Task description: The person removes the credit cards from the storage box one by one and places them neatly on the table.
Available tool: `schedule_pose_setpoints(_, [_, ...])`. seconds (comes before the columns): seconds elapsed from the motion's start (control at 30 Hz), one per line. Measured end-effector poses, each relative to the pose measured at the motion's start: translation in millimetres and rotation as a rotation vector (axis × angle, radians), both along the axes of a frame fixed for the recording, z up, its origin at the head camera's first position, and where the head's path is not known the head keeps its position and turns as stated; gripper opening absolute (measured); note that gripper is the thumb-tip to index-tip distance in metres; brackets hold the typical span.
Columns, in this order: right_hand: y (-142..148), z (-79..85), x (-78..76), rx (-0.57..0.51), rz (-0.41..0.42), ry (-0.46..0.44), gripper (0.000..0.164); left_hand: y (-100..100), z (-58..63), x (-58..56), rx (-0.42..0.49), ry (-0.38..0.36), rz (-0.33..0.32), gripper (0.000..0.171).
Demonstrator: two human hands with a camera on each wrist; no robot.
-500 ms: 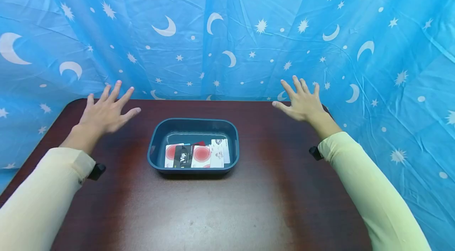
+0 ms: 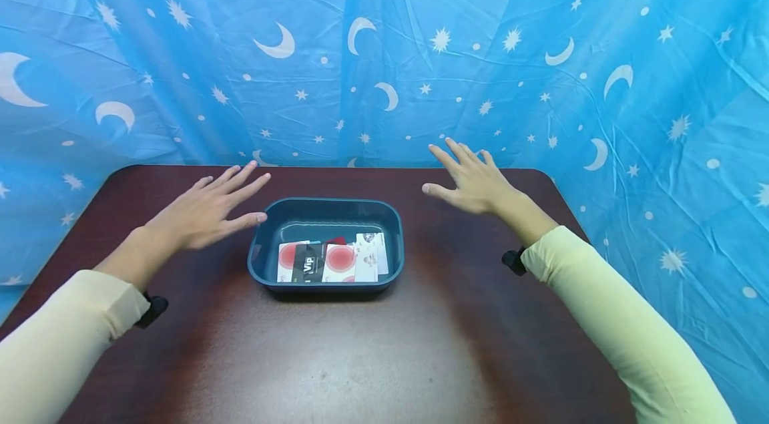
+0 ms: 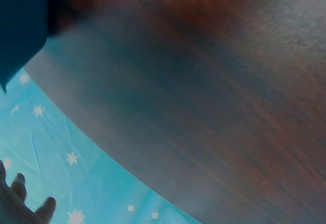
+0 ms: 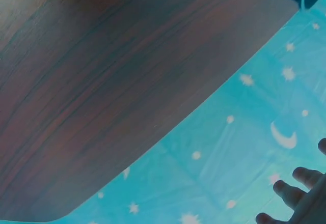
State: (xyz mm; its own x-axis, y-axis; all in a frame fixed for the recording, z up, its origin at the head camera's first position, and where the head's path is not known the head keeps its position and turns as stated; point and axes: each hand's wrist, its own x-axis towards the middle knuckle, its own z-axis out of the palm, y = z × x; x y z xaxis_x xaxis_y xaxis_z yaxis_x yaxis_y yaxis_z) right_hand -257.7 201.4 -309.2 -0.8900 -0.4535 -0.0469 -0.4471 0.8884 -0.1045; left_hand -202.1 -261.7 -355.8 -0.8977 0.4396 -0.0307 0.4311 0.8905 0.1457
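Observation:
A dark blue rectangular tub (image 2: 324,288) stands on the table, with several cards lying in it. Among them are white cards with red circles (image 2: 340,259), a black card marked Vip (image 2: 309,264), a pale printed card (image 2: 366,258) and a bit of red (image 2: 336,242). My left hand (image 2: 207,210) is spread beside the tub's left side, its thumb tip overlapping the rim in the head view. Off the tub's right side, my right hand (image 2: 474,180) hovers with fingers apart. Neither hand holds anything. Both wrist views catch a few fingers and a corner of the tub (image 3: 20,25).
The dark brown table (image 2: 360,357) has rounded far corners. Behind it hangs a blue curtain (image 2: 408,30) with white moons and stars, which also runs down both sides. A small black device (image 2: 153,312) sits under the left cuff, another (image 2: 514,262) under the right.
Both hands have moved inward toward the tub, the left one to the right and lower, the right one to the left. The tub and cards stay in place.

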Motion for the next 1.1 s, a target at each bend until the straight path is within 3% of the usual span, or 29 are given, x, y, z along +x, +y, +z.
schedule_pose_setpoints(0.23, [-18,0.7,7.5,-0.017,0.120,-0.015,0.081,5,-9.4,12.4,-0.027,0.037,-0.120,0.080])
schedule_pose_setpoints(0.4, [-26,-3.3,10.9,-0.019,0.205,-0.013,0.079,4,-16.8,18.7,-0.047,0.051,-0.170,0.078])
schedule_pose_setpoints(0.7, [-46,-7.3,18.2,-0.066,0.278,-0.084,0.077,2,-25.1,24.3,-0.060,0.028,-0.159,0.077])
schedule_pose_setpoints(0.9, [-61,-11.4,20.1,-0.150,0.294,-0.191,0.076,0,-31.3,25.1,-0.050,0.044,-0.150,0.080])
schedule_pose_setpoints(1.1, [-74,-14.3,20.9,-0.197,0.331,-0.232,0.072,1,-35.2,26.7,-0.016,0.060,-0.149,0.077])
